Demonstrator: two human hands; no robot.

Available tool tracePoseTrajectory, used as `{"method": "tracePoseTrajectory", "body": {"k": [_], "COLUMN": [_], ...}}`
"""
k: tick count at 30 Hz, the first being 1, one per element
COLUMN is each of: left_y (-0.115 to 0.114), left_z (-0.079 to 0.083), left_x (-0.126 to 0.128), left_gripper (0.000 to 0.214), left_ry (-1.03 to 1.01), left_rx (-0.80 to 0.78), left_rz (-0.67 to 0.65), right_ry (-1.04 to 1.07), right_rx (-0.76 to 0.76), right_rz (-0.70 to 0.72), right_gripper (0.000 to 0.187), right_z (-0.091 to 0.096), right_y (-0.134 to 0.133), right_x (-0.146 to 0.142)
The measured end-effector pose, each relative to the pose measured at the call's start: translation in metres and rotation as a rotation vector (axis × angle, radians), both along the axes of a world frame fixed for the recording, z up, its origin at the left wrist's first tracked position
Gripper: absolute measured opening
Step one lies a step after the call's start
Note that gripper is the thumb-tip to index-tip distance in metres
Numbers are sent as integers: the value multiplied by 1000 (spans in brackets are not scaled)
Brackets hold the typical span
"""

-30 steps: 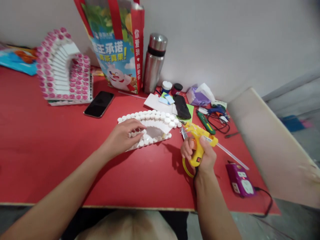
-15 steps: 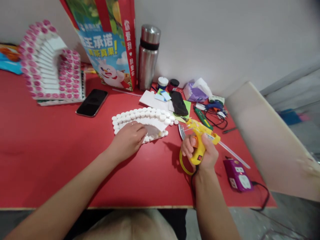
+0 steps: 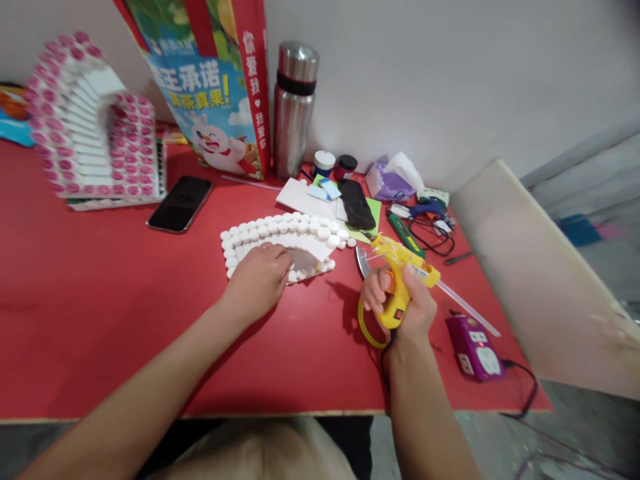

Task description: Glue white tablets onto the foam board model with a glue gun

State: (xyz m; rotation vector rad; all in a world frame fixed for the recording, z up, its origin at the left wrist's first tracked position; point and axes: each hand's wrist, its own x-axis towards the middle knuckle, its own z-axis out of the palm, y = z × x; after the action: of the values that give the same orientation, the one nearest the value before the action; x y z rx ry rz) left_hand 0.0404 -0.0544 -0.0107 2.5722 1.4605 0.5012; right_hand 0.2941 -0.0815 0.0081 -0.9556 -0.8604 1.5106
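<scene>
My right hand (image 3: 419, 308) is wrapped round the handle of a yellow hot glue gun (image 3: 397, 253), its nozzle aimed up and left, with a clear glue stick (image 3: 470, 308) jutting from its back. Thin strands trail near the nozzle. On the red table, a curved white craft piece (image 3: 274, 231) is edged with rows of small white round pieces. Over its lower front edge, my left hand (image 3: 261, 277) has its fingers curled and pressed together. Whatever lies at those fingertips is mostly hidden. Scissors (image 3: 369, 330) with a yellow handle lie partly behind my right hand.
A pink-and-white craft arch (image 3: 90, 127), a phone (image 3: 181, 204), a printed bag (image 3: 210, 87) and a steel flask (image 3: 295, 110) stand or lie at the left and back. Jars, paper, a black pouch (image 3: 356, 204) and a green-handled tool (image 3: 405, 233) lie behind the gun. At right is a purple power adapter (image 3: 475, 349).
The view has shifted slightly, moving the things at left a little up and left in the picture. Both hands keep nearly the same pose, the right one still gripping the glue gun.
</scene>
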Motion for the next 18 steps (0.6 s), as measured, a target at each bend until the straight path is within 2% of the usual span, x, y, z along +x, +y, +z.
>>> {"method": "tracePoseTrajectory", "body": {"k": [5,13,18], "left_y": [3,1,1], "left_z": [0,2,-2], "left_x": [-1,-17,-26], "left_gripper": [28,30,32], "left_ry": [51,-53,-125], "left_rx": [-19,-4,80], "left_rz": [-34,-138,-203], "right_ry": [15,-1,43], "right_rx": [18,25,13], "right_rz": [11,-20,-12], "right_gripper": [42,42,42], "right_z": [-1,-1,-3], "right_y": [0,-1,1], "right_x": [2,0,2]}}
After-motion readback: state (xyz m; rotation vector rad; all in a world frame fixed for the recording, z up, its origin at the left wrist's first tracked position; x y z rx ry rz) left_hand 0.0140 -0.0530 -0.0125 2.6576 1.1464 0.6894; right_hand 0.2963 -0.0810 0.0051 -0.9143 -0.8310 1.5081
